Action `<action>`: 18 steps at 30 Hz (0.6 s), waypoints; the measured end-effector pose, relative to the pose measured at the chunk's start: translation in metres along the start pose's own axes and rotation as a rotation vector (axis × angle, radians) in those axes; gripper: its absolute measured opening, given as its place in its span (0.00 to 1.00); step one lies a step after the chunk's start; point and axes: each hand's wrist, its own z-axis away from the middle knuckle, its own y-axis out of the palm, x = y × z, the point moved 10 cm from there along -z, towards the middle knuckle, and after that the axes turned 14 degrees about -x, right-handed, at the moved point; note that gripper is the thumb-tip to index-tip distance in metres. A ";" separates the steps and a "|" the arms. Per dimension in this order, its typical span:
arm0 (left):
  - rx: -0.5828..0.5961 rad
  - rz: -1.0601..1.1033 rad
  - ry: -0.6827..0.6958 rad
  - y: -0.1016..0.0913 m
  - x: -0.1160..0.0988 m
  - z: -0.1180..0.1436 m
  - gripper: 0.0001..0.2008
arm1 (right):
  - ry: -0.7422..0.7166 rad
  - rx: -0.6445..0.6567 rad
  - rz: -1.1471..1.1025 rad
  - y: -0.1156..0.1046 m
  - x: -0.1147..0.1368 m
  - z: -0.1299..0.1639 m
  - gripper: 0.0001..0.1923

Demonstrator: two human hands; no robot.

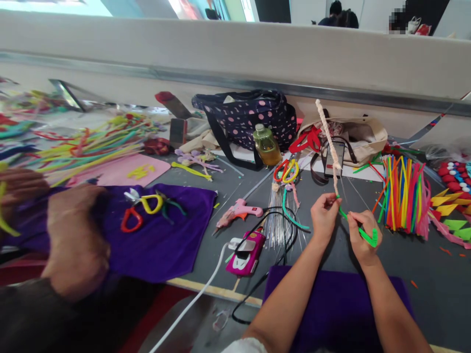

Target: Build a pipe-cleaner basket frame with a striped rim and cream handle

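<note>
My left hand (325, 215) pinches the lower end of a long cream fuzzy stem (327, 132), where a green pipe cleaner (368, 238) joins it. The stem points up and slightly left, above the grey table. Just to the right, my right hand (365, 237) is closed on the green pipe cleaner, whose bent free end sticks out past the fingers. Thin clear strands show near the joint. Below my forearms lies a purple cloth (331, 304).
A co-worker's hands (73, 215) rest at the left by scissors (142, 206) on purple cloth. A pink glue gun (239, 213), power strip (246, 252) and wires (277, 220) lie centrally. Behind stand a bottle (267, 147) and bags (243, 120); coloured pipe cleaners (403, 196) lie right.
</note>
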 end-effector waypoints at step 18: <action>0.222 0.128 -0.335 0.017 0.022 0.001 0.15 | 0.704 -0.134 -0.202 -0.005 -0.072 0.013 0.09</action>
